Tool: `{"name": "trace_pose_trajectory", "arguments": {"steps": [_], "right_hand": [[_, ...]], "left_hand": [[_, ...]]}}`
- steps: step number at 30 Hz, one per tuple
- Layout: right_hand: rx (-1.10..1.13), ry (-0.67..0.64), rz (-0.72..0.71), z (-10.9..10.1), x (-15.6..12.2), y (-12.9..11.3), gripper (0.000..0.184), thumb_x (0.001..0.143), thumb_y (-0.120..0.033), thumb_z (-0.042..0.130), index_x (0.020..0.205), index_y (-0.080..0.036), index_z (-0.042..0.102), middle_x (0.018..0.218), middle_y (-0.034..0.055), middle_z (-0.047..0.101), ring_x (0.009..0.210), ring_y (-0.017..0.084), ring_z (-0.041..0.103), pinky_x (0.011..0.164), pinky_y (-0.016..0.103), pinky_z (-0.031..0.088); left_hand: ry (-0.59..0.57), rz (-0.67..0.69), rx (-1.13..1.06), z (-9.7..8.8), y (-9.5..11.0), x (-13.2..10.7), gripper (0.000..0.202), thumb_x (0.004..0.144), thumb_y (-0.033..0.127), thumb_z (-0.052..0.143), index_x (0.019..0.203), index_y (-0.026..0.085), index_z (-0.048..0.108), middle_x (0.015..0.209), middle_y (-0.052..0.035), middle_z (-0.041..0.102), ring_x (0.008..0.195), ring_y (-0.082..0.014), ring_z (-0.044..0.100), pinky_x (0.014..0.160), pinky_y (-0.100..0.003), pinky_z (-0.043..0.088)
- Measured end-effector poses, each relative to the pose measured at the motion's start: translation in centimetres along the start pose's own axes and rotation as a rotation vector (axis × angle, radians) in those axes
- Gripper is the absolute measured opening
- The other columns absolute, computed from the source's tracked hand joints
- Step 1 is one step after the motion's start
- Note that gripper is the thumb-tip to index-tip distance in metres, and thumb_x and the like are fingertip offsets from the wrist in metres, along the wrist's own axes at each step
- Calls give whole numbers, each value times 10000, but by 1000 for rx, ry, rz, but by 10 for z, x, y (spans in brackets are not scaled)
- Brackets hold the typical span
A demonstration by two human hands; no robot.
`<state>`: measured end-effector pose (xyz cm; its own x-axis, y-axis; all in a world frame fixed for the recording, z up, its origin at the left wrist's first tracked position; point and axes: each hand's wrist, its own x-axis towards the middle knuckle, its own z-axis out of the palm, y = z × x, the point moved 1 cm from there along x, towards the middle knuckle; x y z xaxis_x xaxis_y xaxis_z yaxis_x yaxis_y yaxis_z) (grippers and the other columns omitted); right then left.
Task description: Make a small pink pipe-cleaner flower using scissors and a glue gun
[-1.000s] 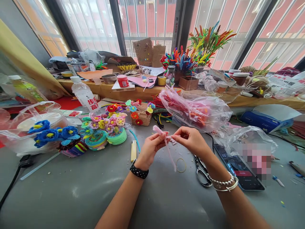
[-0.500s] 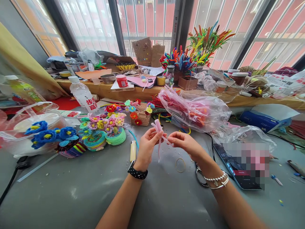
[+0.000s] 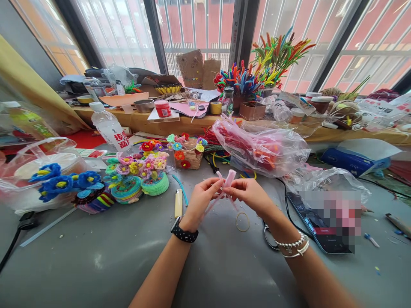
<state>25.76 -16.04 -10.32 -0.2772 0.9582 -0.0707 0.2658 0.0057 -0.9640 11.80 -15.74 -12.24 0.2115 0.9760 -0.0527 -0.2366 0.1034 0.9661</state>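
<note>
Several pink pipe cleaners (image 3: 230, 176) are pinched between my two hands over the middle of the table. My left hand (image 3: 203, 197) has its fingers closed on them from the left; a pale strand slants down beneath it. From the right, my right hand (image 3: 248, 192) grips the same bunch, thumb and forefinger pressed together near its crossing. Short fuzzy ends poke up above the fingertips. A thin ring (image 3: 242, 222) lies on the table just below the hands. Beside my left wrist is a cream lighter (image 3: 178, 203). Scissors (image 3: 270, 236) lie partly hidden beneath my right forearm.
Pipe-cleaner flowers in green coiled pots (image 3: 155, 184) and blue flowers (image 3: 62, 183) stand to the left. A water bottle (image 3: 107, 126) stands behind them. Beyond the hands lies a plastic bag of pink pipe cleaners (image 3: 260, 147). A phone (image 3: 321, 226) rests on the right, near a tissue pack (image 3: 353, 160).
My right hand has moved left and up to meet my left hand and now grips the pink bunch. The pipe cleaners have turned, their upper ends now leaning right.
</note>
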Motion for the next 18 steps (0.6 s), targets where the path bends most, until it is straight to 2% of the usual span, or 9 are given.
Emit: {"name": "trace_pose_trajectory", "arguments": {"steps": [4,7,10,14,18], "right_hand": [[16,-55,-11,0,0,2,220,665,-340,596,623,-125,570,577,-3,549,516,89,478,524,218,371],[13,-33,-37,-3,0,2,236,670,-352,583,605,-127,553,562,-8,532,514,90,461,519,220,351],[44,55,-72,-8,1,1,254,658,-370,588,593,-130,538,546,-24,495,505,79,420,505,217,319],[190,160,-47,-8,4,8,281,635,-405,599,613,-135,523,555,-34,468,490,69,379,478,212,288],[290,264,-30,-2,8,16,300,633,-433,584,645,-141,516,575,-29,468,501,75,389,486,215,303]], "left_hand": [[7,100,-32,0,2,1,114,665,257,630,688,149,601,691,24,593,671,-94,537,689,-225,431],[43,125,-70,-2,2,1,116,663,244,636,647,139,588,616,37,567,622,-77,529,680,-214,437],[47,18,-195,-2,1,2,114,648,234,653,660,133,600,633,21,599,634,-85,561,660,-205,450],[62,-135,-395,3,-5,2,136,610,216,683,700,132,625,710,-12,653,650,-88,590,627,-178,456],[46,-200,-396,3,-9,4,136,585,225,697,667,141,628,677,-2,651,619,-80,581,620,-181,455]]}}
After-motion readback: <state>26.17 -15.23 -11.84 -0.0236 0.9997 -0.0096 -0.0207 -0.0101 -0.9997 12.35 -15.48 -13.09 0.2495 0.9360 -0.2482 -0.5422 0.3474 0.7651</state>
